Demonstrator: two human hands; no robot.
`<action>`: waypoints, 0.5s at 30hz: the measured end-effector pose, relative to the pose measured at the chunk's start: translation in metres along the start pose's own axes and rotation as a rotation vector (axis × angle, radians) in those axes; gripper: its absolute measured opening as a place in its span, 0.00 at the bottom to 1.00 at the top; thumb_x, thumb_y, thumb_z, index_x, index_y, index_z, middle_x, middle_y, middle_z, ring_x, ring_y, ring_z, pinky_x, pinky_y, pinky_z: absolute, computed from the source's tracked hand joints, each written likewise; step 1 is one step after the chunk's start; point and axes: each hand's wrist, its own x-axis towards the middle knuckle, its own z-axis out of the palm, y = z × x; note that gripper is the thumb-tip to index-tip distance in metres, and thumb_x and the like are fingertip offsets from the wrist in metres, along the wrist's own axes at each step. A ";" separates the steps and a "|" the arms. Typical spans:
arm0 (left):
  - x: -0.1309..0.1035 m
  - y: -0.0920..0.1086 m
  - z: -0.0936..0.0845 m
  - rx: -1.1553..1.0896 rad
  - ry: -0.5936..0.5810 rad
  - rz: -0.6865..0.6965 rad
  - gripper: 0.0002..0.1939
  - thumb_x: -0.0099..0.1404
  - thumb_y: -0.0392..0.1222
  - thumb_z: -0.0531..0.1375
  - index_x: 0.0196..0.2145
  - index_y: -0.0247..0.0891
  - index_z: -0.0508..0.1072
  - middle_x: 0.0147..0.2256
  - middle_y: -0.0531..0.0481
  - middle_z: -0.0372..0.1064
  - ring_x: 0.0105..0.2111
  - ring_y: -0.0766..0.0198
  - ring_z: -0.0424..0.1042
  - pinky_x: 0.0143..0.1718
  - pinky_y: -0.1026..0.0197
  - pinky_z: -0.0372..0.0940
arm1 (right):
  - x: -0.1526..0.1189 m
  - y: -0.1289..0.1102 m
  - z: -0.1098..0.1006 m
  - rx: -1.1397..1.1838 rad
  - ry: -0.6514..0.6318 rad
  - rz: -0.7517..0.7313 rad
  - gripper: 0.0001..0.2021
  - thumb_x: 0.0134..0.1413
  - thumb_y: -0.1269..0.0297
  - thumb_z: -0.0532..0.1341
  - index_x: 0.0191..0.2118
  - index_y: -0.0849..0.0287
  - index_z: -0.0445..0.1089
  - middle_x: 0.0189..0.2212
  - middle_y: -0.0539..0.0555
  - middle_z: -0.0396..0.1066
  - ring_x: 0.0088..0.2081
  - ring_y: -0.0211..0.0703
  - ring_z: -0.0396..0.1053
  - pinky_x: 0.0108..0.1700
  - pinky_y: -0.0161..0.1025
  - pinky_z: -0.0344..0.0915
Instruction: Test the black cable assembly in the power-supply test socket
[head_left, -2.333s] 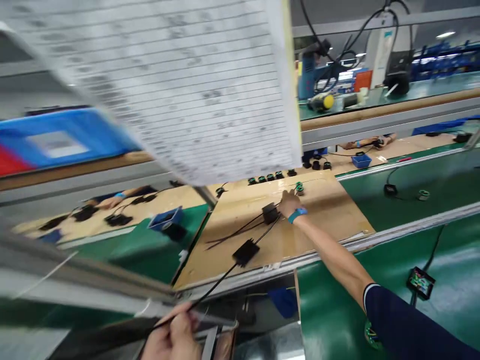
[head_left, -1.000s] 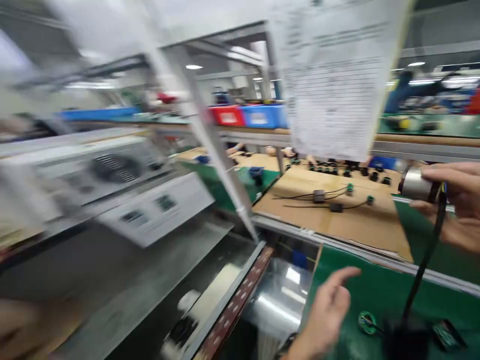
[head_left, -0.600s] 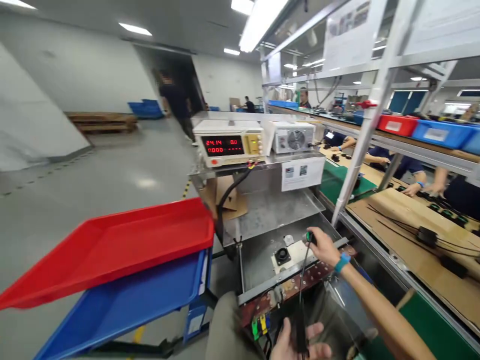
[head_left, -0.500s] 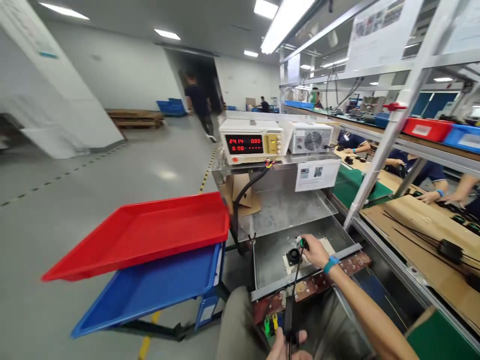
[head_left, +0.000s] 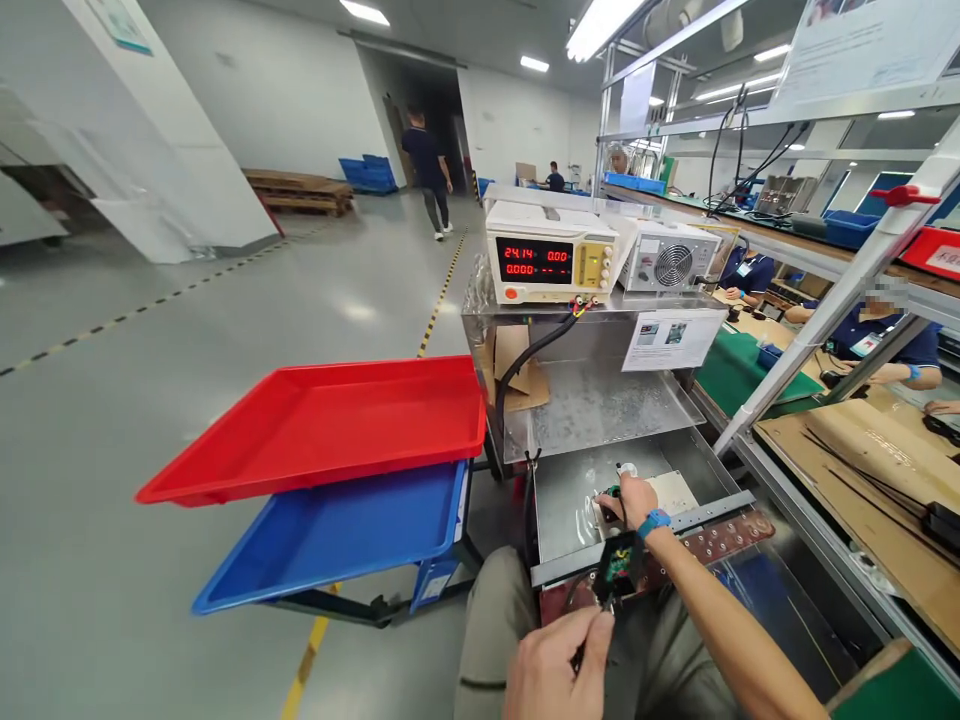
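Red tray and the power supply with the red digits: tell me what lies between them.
In the head view, bare grey floor with a yellow line separates the red tray from the power supply; lower down, a black cable hangs beside the tray's corner.

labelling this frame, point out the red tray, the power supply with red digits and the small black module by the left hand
red tray [head_left: 330, 425], head view, bare floor.
power supply [head_left: 551, 263], head view, front panel.
black module [head_left: 619, 566], head view, its face.
left hand [head_left: 551, 668], head view, back.
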 end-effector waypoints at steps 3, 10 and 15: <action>0.011 0.016 0.010 0.300 -0.007 0.418 0.21 0.70 0.40 0.54 0.18 0.39 0.67 0.17 0.51 0.68 0.17 0.67 0.66 0.24 0.60 0.51 | -0.003 0.003 -0.004 -0.013 -0.027 -0.070 0.23 0.63 0.45 0.60 0.48 0.63 0.69 0.42 0.66 0.74 0.44 0.54 0.74 0.43 0.40 0.64; 0.019 0.020 0.040 0.489 0.011 0.650 0.21 0.67 0.38 0.57 0.16 0.39 0.63 0.14 0.53 0.66 0.15 0.67 0.63 0.22 0.56 0.45 | -0.010 0.029 -0.011 -0.014 -0.115 -0.301 0.24 0.62 0.60 0.63 0.62 0.55 0.64 0.51 0.59 0.69 0.52 0.50 0.68 0.49 0.35 0.59; 0.019 0.015 0.065 0.455 -0.010 0.748 0.19 0.64 0.39 0.58 0.16 0.39 0.65 0.14 0.51 0.65 0.15 0.66 0.59 0.21 0.55 0.39 | -0.018 0.044 -0.032 -0.043 -0.124 -0.302 0.32 0.56 0.75 0.61 0.67 0.58 0.59 0.50 0.63 0.69 0.49 0.52 0.68 0.50 0.38 0.59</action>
